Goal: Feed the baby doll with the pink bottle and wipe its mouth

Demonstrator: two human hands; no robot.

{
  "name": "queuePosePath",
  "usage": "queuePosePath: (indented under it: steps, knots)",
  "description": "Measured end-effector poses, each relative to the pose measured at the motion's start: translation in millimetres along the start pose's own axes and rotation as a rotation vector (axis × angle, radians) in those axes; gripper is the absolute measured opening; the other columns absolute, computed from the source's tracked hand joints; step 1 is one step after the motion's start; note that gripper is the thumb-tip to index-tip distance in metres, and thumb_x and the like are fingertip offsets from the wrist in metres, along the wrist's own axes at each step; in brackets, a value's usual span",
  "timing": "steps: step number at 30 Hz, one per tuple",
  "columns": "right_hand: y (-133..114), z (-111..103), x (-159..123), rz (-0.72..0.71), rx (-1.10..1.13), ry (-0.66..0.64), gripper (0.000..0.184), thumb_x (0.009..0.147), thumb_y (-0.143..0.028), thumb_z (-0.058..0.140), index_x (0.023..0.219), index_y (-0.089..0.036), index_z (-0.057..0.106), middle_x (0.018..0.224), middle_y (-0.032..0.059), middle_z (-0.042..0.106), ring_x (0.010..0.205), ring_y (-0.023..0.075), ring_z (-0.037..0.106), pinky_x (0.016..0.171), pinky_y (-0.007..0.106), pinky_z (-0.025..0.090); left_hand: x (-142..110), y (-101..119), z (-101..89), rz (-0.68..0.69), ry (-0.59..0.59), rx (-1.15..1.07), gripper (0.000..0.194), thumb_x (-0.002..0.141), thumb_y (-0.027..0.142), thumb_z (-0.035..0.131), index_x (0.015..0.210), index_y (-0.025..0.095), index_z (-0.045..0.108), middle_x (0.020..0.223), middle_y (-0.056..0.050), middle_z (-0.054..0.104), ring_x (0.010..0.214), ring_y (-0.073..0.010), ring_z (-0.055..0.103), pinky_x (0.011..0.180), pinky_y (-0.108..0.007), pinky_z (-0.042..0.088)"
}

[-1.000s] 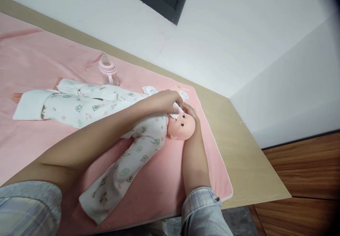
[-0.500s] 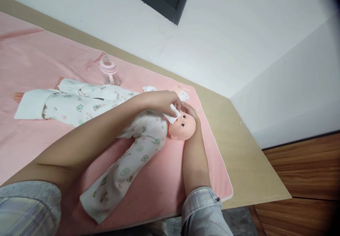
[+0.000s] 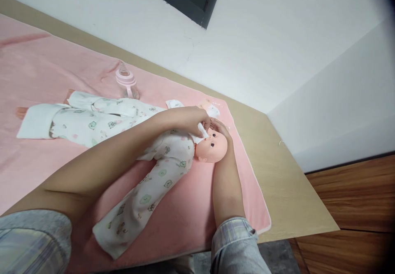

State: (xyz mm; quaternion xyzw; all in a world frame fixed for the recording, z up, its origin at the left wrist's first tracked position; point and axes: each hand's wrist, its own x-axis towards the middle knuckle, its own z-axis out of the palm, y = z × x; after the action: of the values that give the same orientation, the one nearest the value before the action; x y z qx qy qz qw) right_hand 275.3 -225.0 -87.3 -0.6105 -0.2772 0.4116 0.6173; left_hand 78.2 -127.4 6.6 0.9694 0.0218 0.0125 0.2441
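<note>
A baby doll in white printed pajamas lies on its back, its bald head toward the right. In my left hand, fingers closed, is a white tissue, pressed at the doll's mouth and chin. My right hand curves round the far side of the head, with the forearm along the crown. Part of that hand is hidden behind the head. One pajama sleeve stretches toward the near edge; my left forearm covers part of the doll's body.
A pink blanket lies under the doll on a wooden table. Beyond the doll's legs stands a baby bottle with a pink collar and handle. A white wall rises behind, and a wood-grain cabinet is at the right.
My left hand and the tissue have shifted very slightly at the doll's mouth. The right hand and the doll stay where they were.
</note>
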Motion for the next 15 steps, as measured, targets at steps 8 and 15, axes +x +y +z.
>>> queuePosePath:
  steps: [8,15]
  knots:
    - [11.3,-10.3,13.1,-0.006,0.061,-0.03,0.014,0.08,-0.034,0.069,0.089,-0.024,0.066,0.101,0.003,0.075,0.121,0.0236,0.062,0.11,0.042,0.05,-1.4,0.6,-1.8,-0.034,0.045,0.064,0.022,0.076,0.022,0.064,0.096,0.022,0.073,0.094,-0.001,0.071,0.077,-0.018,0.062,0.061,-0.024,0.037]
    - [15.7,-13.5,19.6,-0.101,0.013,-0.022,0.011,0.082,-0.033,0.067,0.087,-0.023,0.066,0.104,0.004,0.075,0.119,0.0223,0.064,0.113,0.042,0.048,-2.3,4.8,-3.8,-0.072,0.083,0.084,0.022,0.079,0.02,0.065,0.099,0.022,0.074,0.097,-0.001,0.072,0.082,-0.0193,0.063,0.064,-0.025,0.037]
